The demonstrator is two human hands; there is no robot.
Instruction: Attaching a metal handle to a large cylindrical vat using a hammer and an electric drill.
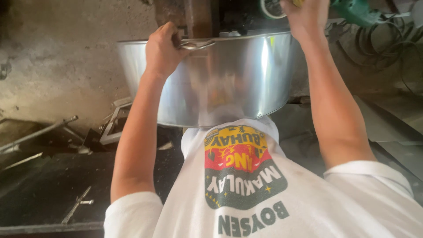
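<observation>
Both hands up, left hand (162,49) gripping steel basin (229,83) rim

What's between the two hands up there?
In the head view, the big shiny metal pot spans between them: the left hand grips its handle, and the right hand is above its rim.
</observation>
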